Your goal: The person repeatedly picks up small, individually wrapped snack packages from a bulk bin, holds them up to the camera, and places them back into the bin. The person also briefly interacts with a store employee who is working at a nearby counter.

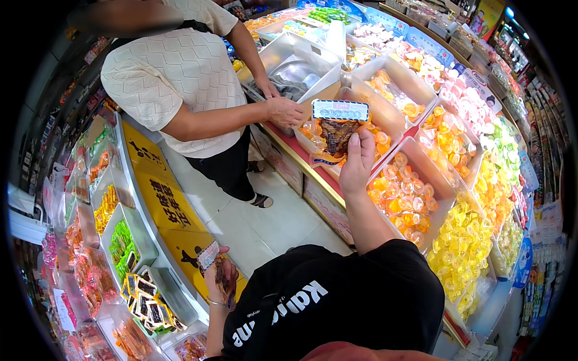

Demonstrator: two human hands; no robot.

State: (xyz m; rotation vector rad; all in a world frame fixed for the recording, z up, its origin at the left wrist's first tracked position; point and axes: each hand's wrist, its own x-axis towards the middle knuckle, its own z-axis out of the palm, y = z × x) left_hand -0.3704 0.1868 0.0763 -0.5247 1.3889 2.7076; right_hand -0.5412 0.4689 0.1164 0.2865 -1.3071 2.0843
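Note:
My right hand [359,161] is closed around the edge of a see-through snack packet [335,135] with dark brown pieces inside and a pale blue and white label strip along its top. The packet is held up over bins of orange jelly cups [404,194]. Low on the left, my left hand [215,278] grips a second packet [211,257] with a similar pale label and brown contents. That hand is close to the yellow front of the left counter, and its fingers are partly hidden.
Another person [180,90] in a white knit top stands across the aisle, hands at a bin with a grey cloth [289,88]. Candy bins line both sides, with green packets [123,243] on the left and yellow jelly cups [460,243] on the right. Pale floor tiles [268,225] lie between.

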